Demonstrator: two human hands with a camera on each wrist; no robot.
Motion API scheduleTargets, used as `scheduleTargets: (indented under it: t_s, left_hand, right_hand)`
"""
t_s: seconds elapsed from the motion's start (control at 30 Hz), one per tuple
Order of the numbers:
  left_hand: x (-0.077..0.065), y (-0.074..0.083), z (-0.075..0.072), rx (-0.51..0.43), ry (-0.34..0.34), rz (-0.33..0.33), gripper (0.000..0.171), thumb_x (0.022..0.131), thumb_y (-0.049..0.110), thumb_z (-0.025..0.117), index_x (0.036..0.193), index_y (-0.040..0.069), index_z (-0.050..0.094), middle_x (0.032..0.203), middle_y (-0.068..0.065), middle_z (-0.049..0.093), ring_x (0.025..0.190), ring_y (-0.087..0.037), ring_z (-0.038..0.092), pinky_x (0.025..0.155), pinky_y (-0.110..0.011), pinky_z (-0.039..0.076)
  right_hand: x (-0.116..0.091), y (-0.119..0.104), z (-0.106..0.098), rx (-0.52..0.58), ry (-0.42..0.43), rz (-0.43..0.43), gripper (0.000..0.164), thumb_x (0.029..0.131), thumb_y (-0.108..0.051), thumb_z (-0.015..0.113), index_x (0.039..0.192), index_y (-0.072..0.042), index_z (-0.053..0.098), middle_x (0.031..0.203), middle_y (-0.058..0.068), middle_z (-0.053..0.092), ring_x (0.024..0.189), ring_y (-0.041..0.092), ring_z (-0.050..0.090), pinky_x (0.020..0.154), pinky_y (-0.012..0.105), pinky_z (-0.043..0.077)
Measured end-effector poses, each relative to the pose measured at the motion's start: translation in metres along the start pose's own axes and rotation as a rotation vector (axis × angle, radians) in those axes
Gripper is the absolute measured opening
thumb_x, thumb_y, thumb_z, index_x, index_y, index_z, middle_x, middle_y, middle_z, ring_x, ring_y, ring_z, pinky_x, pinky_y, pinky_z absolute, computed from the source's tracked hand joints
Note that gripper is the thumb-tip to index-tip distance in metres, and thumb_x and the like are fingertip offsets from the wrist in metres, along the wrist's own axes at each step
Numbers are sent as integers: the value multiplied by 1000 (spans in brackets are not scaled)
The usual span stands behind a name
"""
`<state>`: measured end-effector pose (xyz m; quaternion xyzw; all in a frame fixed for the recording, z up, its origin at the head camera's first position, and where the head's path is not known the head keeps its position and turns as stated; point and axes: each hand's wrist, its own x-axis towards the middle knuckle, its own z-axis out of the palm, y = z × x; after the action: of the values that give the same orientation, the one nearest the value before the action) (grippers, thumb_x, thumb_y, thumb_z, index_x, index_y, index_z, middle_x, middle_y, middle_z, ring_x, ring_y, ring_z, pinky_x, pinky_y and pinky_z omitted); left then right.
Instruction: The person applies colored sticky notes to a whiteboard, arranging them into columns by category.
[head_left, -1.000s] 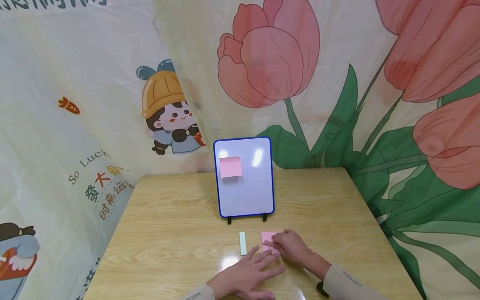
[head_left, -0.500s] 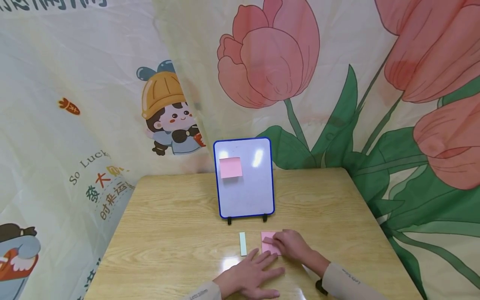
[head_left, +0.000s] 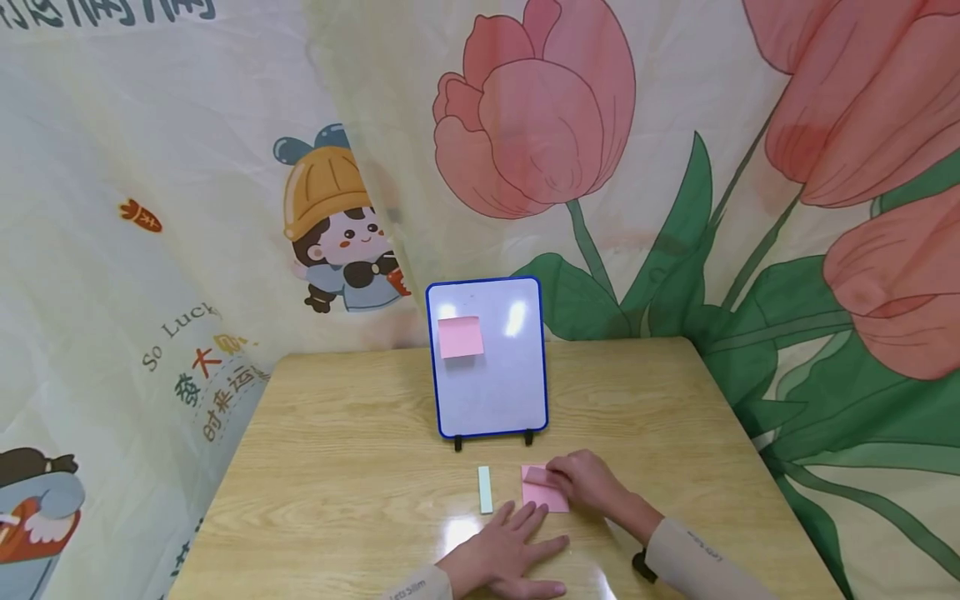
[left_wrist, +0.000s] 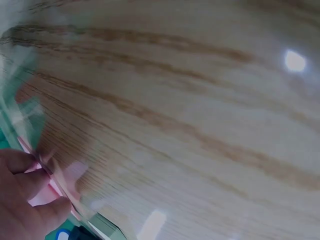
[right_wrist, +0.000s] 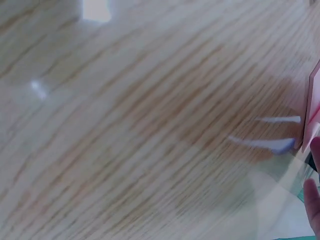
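Observation:
A pink sticky note pad [head_left: 547, 497] lies on the table below the whiteboard in the head view. My right hand [head_left: 592, 483] is at its upper right, pinching the top sheet, whose edge is lifted in a darker pink fold. My left hand [head_left: 506, 550] lies with fingers spread, its fingertips touching the pad's lower edge. In the left wrist view, fingers [left_wrist: 40, 212] rest against the pink pad at lower left. Only the pad's edge [right_wrist: 312, 107] and some fingertips [right_wrist: 312, 200] enter the right wrist view.
A blue-rimmed whiteboard [head_left: 495, 392] stands on black feet behind the hands, bearing a pink sticky note [head_left: 461, 337]. A narrow pale green strip [head_left: 485, 490] lies left of the pad. The wooden table [head_left: 337, 450] meets a printed cloth backdrop [head_left: 536, 125].
The right hand has moved slightly up, and the pink sheet's edge now shows as a wider lifted fold. The left hand has shifted slightly right, fingers still spread.

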<state>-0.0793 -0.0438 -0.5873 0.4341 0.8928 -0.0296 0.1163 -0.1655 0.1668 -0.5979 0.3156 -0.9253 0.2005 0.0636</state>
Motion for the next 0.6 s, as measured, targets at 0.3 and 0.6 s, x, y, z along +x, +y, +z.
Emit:
scheduleTargets:
  t_s: [0.3, 0.6]
  left_hand:
    - [1, 0, -5, -19, -32, -10, 70, 92, 79, 12, 154, 48, 20, 163, -6, 27, 151, -24, 25, 118, -50, 28]
    - [1, 0, -4, -40, -33, -4, 70, 92, 79, 15, 154, 47, 20, 163, -7, 26, 151, -25, 24, 119, -49, 26]
  right_hand:
    - [-3, 7, -6, 53, -20, -45, 5, 86, -13, 74, 90, -13, 77, 82, -4, 75, 73, 10, 66, 68, 29, 54]
    - [0, 16, -6, 0, 88, -34, 8, 81, -8, 77, 86, -13, 80, 78, -4, 75, 69, 9, 64, 65, 27, 54]
